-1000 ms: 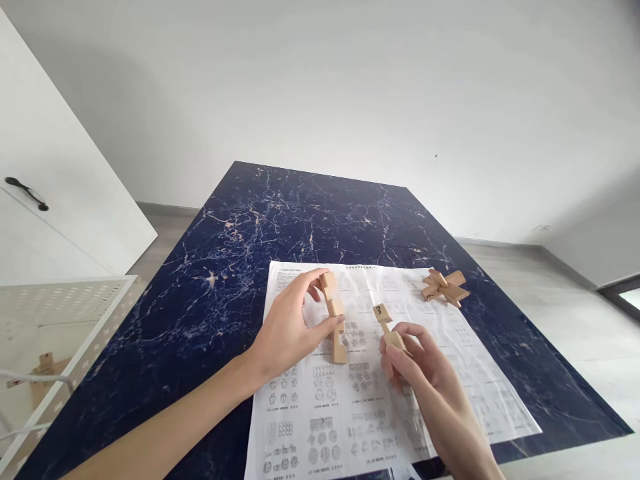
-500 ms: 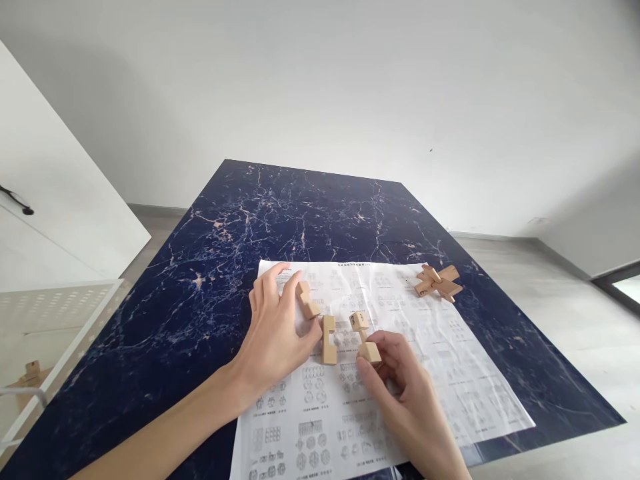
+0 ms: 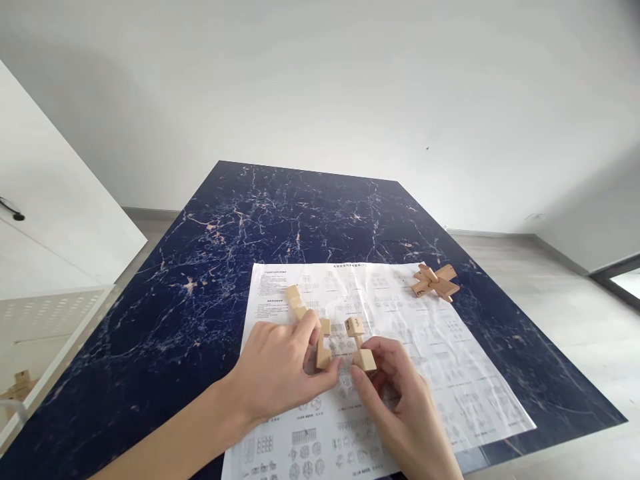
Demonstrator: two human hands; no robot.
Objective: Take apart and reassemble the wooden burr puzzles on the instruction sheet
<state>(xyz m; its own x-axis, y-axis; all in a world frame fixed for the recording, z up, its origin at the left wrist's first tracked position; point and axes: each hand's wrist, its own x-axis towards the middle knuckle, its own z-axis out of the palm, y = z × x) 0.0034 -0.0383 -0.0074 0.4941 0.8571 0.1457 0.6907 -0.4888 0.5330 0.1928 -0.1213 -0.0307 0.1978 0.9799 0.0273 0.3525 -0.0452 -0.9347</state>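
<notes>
My left hand is beside a notched wooden puzzle piece on the printed sheet. Its thumb and forefinger are spread around that piece, and I see no firm grip. Just beyond the forefinger lies another notched puzzle piece, partly hidden by the hand. Between thumb and fingers, my right hand holds a third notched piece, whose far end bears the number 3. The printed sheet under both hands carries rows of small puzzle diagrams.
An assembled wooden burr puzzle sits at the sheet's upper right corner. The dark blue marbled table reaches toward a white wall. At left stand a white cabinet and, lower down, wooden pieces beyond the table edge.
My left hand has let go of the left puzzle piece and come down and right to the middle one. My right hand keeps its piece, nearly unmoved. The view has shifted slightly.
</notes>
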